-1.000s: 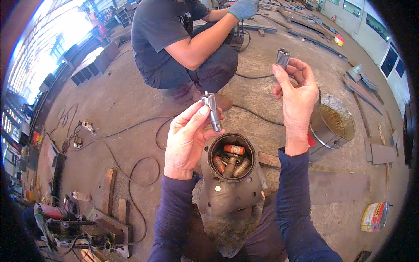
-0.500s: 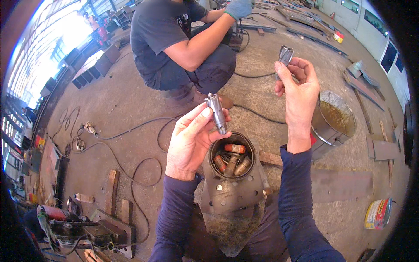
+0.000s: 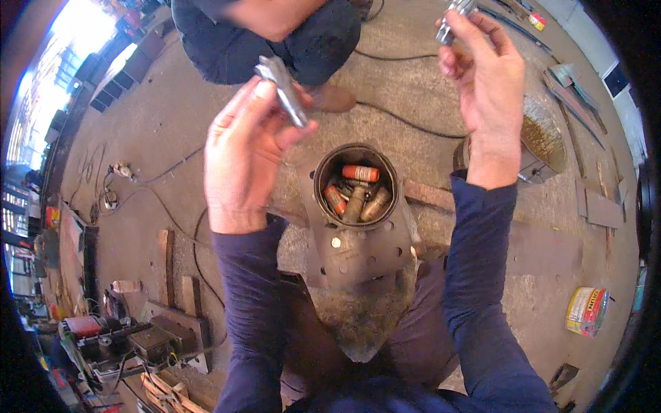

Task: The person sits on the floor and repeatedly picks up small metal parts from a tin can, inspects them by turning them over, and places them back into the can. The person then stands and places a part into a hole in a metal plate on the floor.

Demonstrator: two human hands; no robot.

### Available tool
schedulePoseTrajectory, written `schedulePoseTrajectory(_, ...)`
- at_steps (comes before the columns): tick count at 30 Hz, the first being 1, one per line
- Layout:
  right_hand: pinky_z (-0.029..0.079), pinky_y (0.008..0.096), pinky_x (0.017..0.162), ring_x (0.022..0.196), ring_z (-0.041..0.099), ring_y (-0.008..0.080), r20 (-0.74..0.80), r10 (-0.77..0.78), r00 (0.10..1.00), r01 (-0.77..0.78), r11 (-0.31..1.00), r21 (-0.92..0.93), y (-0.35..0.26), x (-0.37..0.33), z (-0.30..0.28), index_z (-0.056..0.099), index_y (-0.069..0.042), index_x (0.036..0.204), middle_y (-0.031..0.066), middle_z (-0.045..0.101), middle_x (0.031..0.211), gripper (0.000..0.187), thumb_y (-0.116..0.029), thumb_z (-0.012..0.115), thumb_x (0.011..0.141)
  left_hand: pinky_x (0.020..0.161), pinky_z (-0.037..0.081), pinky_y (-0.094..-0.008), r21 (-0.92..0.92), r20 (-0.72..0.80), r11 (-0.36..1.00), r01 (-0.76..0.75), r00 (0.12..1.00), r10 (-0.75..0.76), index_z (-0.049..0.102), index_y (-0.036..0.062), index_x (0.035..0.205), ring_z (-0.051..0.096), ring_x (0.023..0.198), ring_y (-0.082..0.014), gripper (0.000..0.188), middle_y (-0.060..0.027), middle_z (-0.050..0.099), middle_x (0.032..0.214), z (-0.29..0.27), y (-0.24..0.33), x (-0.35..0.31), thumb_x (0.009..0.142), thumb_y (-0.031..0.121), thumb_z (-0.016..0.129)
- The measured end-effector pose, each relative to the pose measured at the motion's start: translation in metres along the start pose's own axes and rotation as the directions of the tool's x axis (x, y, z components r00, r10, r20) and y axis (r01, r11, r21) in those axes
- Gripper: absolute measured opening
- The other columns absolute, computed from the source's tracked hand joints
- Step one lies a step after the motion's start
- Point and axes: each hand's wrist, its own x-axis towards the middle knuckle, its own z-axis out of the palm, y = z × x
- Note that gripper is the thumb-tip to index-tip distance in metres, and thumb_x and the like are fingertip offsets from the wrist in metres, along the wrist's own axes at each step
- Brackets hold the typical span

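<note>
My left hand (image 3: pixel 241 155) pinches a shiny steel annular cutter (image 3: pixel 284 89) between thumb and fingers, its toothed end up and its shank tilted down to the right. Farther off and to the right, my right hand (image 3: pixel 492 86) grips a second annular cutter (image 3: pixel 445 32), partly covered by the fingers. Below and between the hands stands a round metal pot (image 3: pixel 321 199). Inside it lie an orange tube (image 3: pixel 360 173) and several other orange and brownish tubes or cutters. The pot rests on a steel plate (image 3: pixel 354 258) with round holes, between my knees.
A co-worker (image 3: pixel 268 41) squats just ahead. To the right are a metal bucket (image 3: pixel 540 162) and a yellow-and-red can (image 3: pixel 587 311). A drill-like machine (image 3: pixel 138 341) sits at lower left near wooden blocks (image 3: pixel 165 268). Black cable (image 3: pixel 406 120) runs across the floor.
The view has tipped downward, so the co-worker sits higher in the picture. My hands have spread apart, the left moving left and the right slightly right, each still holding its cutter.
</note>
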Motion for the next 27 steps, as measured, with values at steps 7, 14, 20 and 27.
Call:
schedulePoseTrajectory(7,0.049,0.0261,0.046,0.055,0.063,0.0127,-0.04,0.003,0.999,-0.004,0.999,-0.048,-0.008,-0.008,0.007,0.059,-0.003,0.109,0.0066,0.068,0.082,0.027,-0.007,0.077,0.09,0.091,0.062,-0.0473,0.055,-0.2,0.993,-0.106,0.973,0.115,0.061,-0.0042,0.128,0.068,0.114,-0.0366,0.033,-0.0243,0.068,0.12,-0.041,0.028,-0.002,0.102,0.016,0.065)
schedulePoseTrajectory(14,0.051,0.024,0.048,0.057,0.064,0.0124,-0.037,-0.055,0.998,0.05,0.992,-0.119,-0.002,-0.022,0.009,0.059,-0.005,0.11,0.0049,0.068,0.083,0.029,-0.005,0.079,0.088,0.089,0.064,-0.0472,0.069,-0.233,0.986,-0.153,0.958,0.165,0.063,-0.0098,0.123,0.071,0.11,-0.0369,0.031,-0.0265,0.07,0.116,-0.061,0.036,-0.005,0.101,0.011,0.065)
schedulePoseTrajectory(20,0.051,0.0232,0.05,0.059,0.064,0.0117,-0.029,-0.064,0.998,0.058,0.986,-0.159,0.001,-0.027,0.012,0.058,-0.005,0.112,0.0047,0.068,0.086,0.032,-0.005,0.079,0.088,0.088,0.064,-0.0468,0.104,-0.24,0.982,-0.156,0.955,0.177,0.064,-0.0103,0.122,0.072,0.108,-0.037,0.03,-0.0267,0.07,0.115,-0.061,0.037,-0.006,0.099,0.009,0.067)
schedulePoseTrajectory(27,0.049,0.0221,0.049,0.058,0.064,0.0112,-0.054,-0.018,0.998,0.005,0.971,-0.239,0.007,-0.026,0.014,0.061,-0.002,0.113,0.0037,0.067,0.086,0.03,-0.004,0.079,0.089,0.085,0.065,-0.0447,0.109,-0.184,0.985,-0.133,0.971,0.151,0.065,-0.0093,0.123,0.073,0.104,-0.037,0.03,-0.0271,0.072,0.113,-0.052,0.025,-0.003,0.097,0.005,0.069)
